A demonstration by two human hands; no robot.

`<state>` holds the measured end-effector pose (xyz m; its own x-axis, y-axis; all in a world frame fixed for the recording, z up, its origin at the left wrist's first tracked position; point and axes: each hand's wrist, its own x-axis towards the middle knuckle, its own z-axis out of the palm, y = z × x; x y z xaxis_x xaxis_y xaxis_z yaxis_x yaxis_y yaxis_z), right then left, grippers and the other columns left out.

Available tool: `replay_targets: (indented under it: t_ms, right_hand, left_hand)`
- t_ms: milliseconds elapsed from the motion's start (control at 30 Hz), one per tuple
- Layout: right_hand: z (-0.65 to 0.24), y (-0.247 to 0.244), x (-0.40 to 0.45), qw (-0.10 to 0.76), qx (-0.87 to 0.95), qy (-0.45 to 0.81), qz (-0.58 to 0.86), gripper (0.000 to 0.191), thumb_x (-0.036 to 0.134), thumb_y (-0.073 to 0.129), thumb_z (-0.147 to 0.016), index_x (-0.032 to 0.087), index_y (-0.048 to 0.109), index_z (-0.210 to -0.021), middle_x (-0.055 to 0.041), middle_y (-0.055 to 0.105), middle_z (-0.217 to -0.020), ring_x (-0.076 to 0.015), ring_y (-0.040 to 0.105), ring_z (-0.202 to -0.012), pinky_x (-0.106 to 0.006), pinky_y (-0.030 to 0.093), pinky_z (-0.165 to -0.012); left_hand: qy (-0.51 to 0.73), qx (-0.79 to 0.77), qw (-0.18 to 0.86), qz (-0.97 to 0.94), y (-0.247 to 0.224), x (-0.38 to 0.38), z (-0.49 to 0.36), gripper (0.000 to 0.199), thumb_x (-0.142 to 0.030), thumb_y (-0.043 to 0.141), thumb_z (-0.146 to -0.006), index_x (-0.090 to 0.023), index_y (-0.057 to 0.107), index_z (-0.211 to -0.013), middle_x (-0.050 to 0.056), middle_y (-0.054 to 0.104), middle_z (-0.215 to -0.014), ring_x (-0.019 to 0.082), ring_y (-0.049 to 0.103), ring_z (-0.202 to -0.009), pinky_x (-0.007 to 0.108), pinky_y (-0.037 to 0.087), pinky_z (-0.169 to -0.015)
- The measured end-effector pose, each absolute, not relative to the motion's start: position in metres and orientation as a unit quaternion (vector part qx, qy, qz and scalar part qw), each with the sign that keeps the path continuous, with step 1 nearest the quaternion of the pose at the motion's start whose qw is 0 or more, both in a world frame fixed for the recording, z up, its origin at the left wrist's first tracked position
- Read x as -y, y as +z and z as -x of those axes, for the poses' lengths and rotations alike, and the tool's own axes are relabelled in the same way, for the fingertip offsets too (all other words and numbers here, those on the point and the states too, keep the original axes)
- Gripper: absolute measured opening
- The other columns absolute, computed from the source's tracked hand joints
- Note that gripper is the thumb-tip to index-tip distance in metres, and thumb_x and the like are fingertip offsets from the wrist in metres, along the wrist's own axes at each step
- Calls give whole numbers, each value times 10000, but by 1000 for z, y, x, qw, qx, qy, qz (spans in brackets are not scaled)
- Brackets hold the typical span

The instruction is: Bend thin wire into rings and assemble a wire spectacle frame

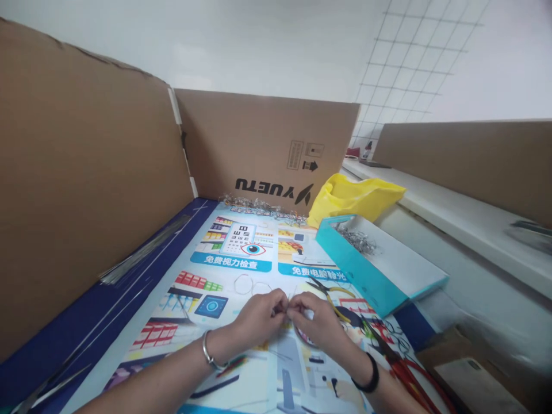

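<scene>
Both hands meet over the middle of the printed poster sheet point(254, 276). My left hand point(265, 313), with a silver bangle point(210, 351) on its wrist, is closed in a pinch. My right hand point(317, 322), with a black band point(371, 374) on its wrist, is pinched against it, fingertips nearly touching. What lies between the fingertips is too small to make out. Thin wire loops point(244, 284) lie just beyond the hands. Yellow-handled pliers point(330, 292) rest right behind my right hand. Red-handled scissors point(403, 368) lie to its right.
A blue-and-white box point(371, 282) with tangled wire point(357, 238) stands at the right, near a yellow bag point(353, 198). More wire pieces point(259, 204) lie along the back. Cardboard walls point(267, 149) border the left and back. Long thin strips point(144, 250) lie at the left.
</scene>
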<state>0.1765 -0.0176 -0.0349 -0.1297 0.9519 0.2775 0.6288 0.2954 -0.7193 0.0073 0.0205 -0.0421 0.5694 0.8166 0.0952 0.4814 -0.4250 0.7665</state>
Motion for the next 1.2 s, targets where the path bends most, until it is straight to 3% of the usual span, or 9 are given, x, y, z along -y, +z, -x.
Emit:
replay_targets:
  t_ms: [300,633,1067,1200]
  right_hand:
    - [-172,-41,21,436,667,233,557,107,289,597,-736,222,627,-658,-5,651,-638,-172,591,-615,-255,480,-598]
    - [-168,-43,21,425,701,189,540,146,276,583,-764,225,598,-629,0,605,-607,-165,553,-582,-254,443,-560]
    - [-169,-39,19,438,668,278,535,146,240,621,-722,201,573,-589,-3,590,-629,-152,548,-621,-258,430,-604]
    - [-171,-36,20,429,653,299,548,129,271,621,-736,198,590,-634,8,587,-621,-138,532,-593,-244,432,-580]
  left_hand:
    - [226,-406,321,-825,-45,-19,-8,96,-183,553,-720,-200,639,-761,-21,666,-710,126,542,-637,207,312,-550]
    - [215,-384,285,-852,-49,-18,-9,143,-206,545,-739,-185,668,-669,10,664,-665,134,508,-587,230,275,-533]
    - [226,-386,426,-787,-45,-17,-9,183,-176,472,-719,-151,565,-563,-51,475,-529,100,423,-552,200,288,-521]
    - [225,-388,477,-756,-43,-16,-10,155,-183,488,-717,-151,582,-598,-49,504,-562,104,429,-577,199,321,-544]
